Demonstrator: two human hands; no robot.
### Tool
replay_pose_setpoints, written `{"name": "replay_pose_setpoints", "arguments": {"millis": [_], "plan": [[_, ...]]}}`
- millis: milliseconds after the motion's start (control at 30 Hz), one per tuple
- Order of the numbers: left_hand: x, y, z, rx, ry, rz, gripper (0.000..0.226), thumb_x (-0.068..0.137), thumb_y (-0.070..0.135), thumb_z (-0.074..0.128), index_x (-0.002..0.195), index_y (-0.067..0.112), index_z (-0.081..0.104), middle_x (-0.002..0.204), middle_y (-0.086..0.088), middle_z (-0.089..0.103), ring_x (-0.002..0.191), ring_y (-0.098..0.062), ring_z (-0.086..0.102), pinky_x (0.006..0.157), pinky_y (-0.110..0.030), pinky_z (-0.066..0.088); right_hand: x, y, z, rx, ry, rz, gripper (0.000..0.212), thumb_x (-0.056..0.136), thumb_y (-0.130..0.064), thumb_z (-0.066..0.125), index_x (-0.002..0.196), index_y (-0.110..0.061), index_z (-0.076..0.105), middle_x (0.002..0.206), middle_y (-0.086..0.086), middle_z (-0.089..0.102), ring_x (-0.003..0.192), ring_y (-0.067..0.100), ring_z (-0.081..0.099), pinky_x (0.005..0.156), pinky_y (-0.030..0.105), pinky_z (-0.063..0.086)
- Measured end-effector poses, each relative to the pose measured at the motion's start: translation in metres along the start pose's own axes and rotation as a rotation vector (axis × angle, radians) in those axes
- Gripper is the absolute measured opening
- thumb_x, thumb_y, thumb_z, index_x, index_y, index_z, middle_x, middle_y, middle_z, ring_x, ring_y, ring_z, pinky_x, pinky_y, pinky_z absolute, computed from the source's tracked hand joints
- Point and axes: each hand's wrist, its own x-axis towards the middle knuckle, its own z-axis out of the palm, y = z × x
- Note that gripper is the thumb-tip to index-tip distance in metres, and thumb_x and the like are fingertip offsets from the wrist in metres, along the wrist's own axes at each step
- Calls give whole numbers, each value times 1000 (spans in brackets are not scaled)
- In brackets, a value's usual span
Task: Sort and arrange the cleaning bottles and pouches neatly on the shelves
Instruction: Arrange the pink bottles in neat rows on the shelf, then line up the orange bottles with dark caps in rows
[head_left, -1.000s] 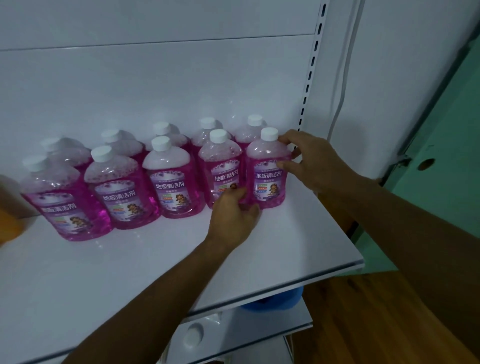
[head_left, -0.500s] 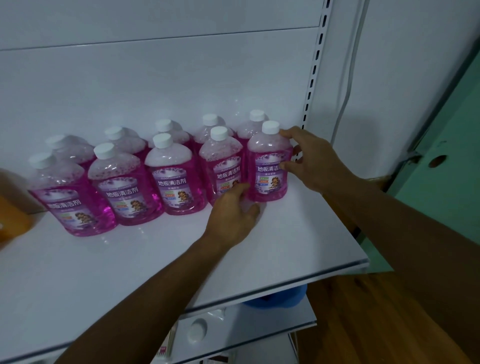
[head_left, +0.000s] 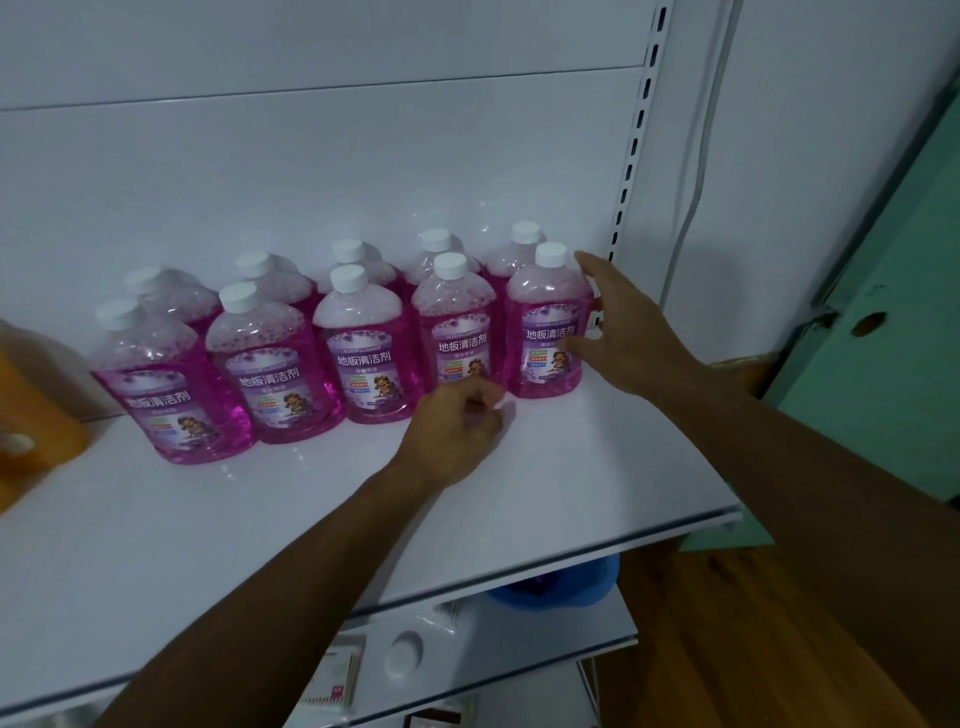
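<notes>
Both forearms are bare to the frame's edge, with no sleeve showing. The left hand (head_left: 457, 431) and right hand (head_left: 621, 332) are gloveless; no ring or watch shows, though motion blur softens the fingers.
</notes>
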Motion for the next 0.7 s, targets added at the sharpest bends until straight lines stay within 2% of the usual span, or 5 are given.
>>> {"name": "replay_pose_setpoints", "arguments": {"millis": [133,267,467,633,700], "plan": [[-11,-4,-8,111,-56,52,17,93,32,62,86,16,61,84,-6,67,81,-20,64,75,-31,54,-8,-15,2,-102,83,-13,87,84,-35,71,152,-20,19,157,5,26,143,24,26,112,40,27],[-23,-10,-21,181,-134,88,41,94,48,56,116,15,64,96,3,68,90,-14,64,85,-33,54,-20,-48,8,-291,116,-136,78,89,-50,59,151,-20,23,160,5,19,147,28,14,116,47,17],[-55,-29,-56,438,-204,5,69,88,76,35,139,32,48,138,12,55,123,-9,52,104,-29,40,-38,-105,43,-347,22,-248,70,90,-57,46,147,-19,35,156,4,29,144,26,24,117,47,21],[-104,-36,-104,423,-99,-110,92,74,89,22,139,29,48,140,8,54,122,-13,54,95,-23,36,-45,-147,77,-290,-34,-424,67,91,-51,55,144,-14,41,152,8,37,141,27,31,115,47,28],[-125,-40,-124,445,-39,-198,89,75,85,25,138,28,49,140,7,55,122,-16,54,95,-24,35,-47,-166,94,-261,-56,-490,66,91,-53,54,144,-15,41,152,7,37,141,26,31,114,43,26]]}}
